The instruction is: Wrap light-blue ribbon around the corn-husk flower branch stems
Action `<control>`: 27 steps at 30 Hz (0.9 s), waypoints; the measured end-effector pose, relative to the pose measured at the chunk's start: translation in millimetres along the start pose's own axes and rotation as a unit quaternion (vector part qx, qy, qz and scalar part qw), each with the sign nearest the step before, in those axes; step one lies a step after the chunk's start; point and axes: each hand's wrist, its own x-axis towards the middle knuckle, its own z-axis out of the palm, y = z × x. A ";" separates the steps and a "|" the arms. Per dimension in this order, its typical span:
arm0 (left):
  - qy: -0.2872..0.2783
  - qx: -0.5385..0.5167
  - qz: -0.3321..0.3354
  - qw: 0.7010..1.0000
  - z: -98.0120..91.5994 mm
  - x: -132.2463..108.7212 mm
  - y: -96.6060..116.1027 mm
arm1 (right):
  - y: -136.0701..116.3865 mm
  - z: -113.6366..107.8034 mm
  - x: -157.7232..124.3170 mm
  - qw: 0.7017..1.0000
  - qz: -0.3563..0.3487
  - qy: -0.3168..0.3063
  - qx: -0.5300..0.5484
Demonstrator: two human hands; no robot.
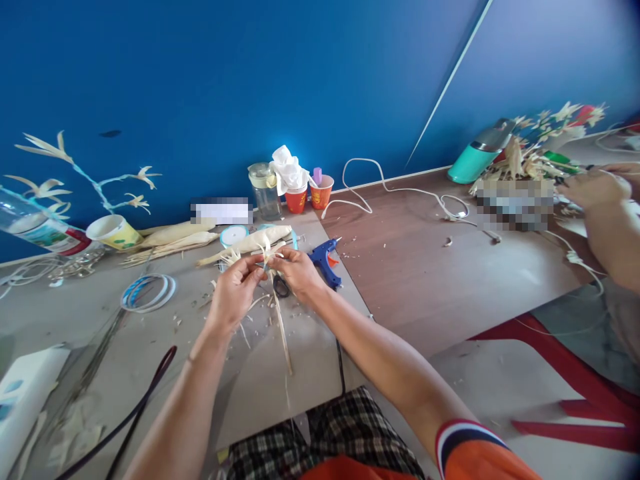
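My left hand (233, 288) and my right hand (297, 272) meet over the table, fingers pinched together. Between their fingertips is a small flower of pale dried husk (269, 251), its strips sticking up. A bit of light blue shows at its base, too small to make out. Just below lie scissors with dark handles (281, 287), partly hidden, and a long thin husk strip (283, 330). A blue hot glue gun (326, 261) rests beside my right wrist. Behind the hands is a wide piece of pale husk (270, 236).
White and blue tape rings (149, 293) lie left, near a paper cup (114, 232) with a husk-flower branch (93, 183). At the wall stand a glass jar (267, 193) and red cups (296, 200). A white cable (385, 187) crosses the right table, where another person's hand (595, 190) works.
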 end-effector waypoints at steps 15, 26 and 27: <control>-0.089 -0.112 -0.050 0.988 -10.7 -5.5 7.9 | -7.0 -9.5 5.0 0.969 -0.127 -0.024 -0.213; -0.105 -0.001 -0.014 0.994 -12.7 -4.2 12.6 | -9.2 -14.1 6.4 0.973 -0.143 -0.080 -0.166; -0.102 0.026 -0.012 0.994 -12.0 -3.8 12.8 | -9.0 -14.0 5.9 0.974 -0.140 -0.078 -0.162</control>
